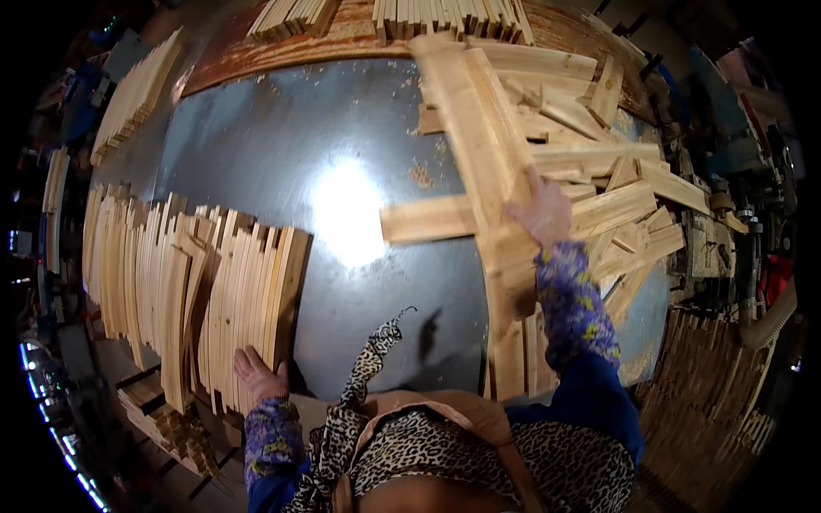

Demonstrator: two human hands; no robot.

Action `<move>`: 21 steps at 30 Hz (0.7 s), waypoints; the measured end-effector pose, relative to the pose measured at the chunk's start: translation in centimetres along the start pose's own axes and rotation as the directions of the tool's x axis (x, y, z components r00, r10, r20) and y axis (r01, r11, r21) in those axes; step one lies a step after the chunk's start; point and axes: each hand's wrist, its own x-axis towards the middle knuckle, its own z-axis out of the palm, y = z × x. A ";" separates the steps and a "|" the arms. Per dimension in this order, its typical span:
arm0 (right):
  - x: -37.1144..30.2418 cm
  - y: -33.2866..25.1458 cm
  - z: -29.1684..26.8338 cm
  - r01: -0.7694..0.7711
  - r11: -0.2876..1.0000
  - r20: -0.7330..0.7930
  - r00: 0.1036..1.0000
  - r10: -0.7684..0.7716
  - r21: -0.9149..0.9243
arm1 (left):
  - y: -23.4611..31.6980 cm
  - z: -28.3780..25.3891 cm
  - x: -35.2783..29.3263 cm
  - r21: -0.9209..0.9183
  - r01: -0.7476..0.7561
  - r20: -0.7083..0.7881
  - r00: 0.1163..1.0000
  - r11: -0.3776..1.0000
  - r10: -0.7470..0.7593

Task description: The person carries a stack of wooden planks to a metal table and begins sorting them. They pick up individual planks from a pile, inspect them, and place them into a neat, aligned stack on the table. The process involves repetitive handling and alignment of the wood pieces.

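I'm seeing the right hand (540, 212) gripping a long wooden slat (479, 145) at two o'clock, while the left hand (259, 374), fingers spread, is pressing on the stacked slats (205, 291) at eight o'clock.

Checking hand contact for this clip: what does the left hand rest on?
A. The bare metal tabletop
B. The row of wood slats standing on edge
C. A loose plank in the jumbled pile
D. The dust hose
B: the left hand presses against the near end of the row of upright wood slats, while the right hand grips a long plank over the jumbled pile.
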 end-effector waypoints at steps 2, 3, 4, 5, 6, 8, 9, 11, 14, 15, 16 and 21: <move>-6.1 0.0 2.1 0.080 0.996 -0.007 0.997 -0.080 -0.028 | 0.0 0.0 0.1 -0.010 -0.019 0.011 1.000 1.000 0.019; -9.1 0.6 2.9 0.106 0.994 -0.019 0.994 -0.107 -0.031 | -0.1 -0.2 0.1 -0.010 -0.051 -0.028 0.998 0.999 0.051; -11.8 1.1 3.5 0.127 0.991 -0.024 0.992 -0.128 -0.041 | 0.1 -0.2 0.1 0.023 -0.071 -0.092 0.993 0.997 0.072; -14.1 1.9 3.7 0.099 0.993 -0.009 0.995 -0.100 -0.061 | 0.1 -0.5 0.1 0.022 -0.078 -0.102 0.992 0.997 0.080; -15.9 2.4 3.9 0.106 0.994 -0.045 0.993 -0.108 -0.032 | 0.4 -0.5 0.1 0.018 -0.071 -0.097 0.993 0.997 0.073; -18.4 2.3 4.1 -0.041 0.999 0.053 0.998 0.043 -0.032 | 0.7 -0.8 0.2 0.013 -0.037 -0.070 0.997 0.999 0.038; -19.0 1.7 4.2 -0.021 0.998 0.024 0.999 0.022 -0.053 | 0.8 -1.1 0.3 -0.008 -0.024 -0.036 0.999 1.000 0.024; -18.7 -1.5 5.1 0.221 0.975 -0.100 0.971 -0.219 0.013 | 1.1 -1.4 0.4 -0.016 -0.020 -0.018 1.000 1.000 0.019; -15.3 -8.8 7.1 0.357 0.934 0.029 0.934 -0.357 -0.012 | 1.4 -2.0 0.4 -0.019 -0.004 0.018 1.000 1.000 0.005; -13.9 -10.8 7.4 0.324 0.941 0.051 0.946 -0.321 -0.100 | 1.3 -2.2 0.5 -0.003 -0.013 -0.051 0.999 1.000 0.012; -12.7 -12.8 7.8 0.338 0.927 0.011 0.940 -0.341 -0.163 | 1.4 -2.5 0.4 0.009 -0.001 -0.057 0.998 1.000 0.002; -11.2 -19.5 9.7 0.091 0.993 0.187 0.979 -0.076 -0.069 | 0.5 -3.9 0.1 -0.163 -0.086 -0.095 0.993 0.983 0.072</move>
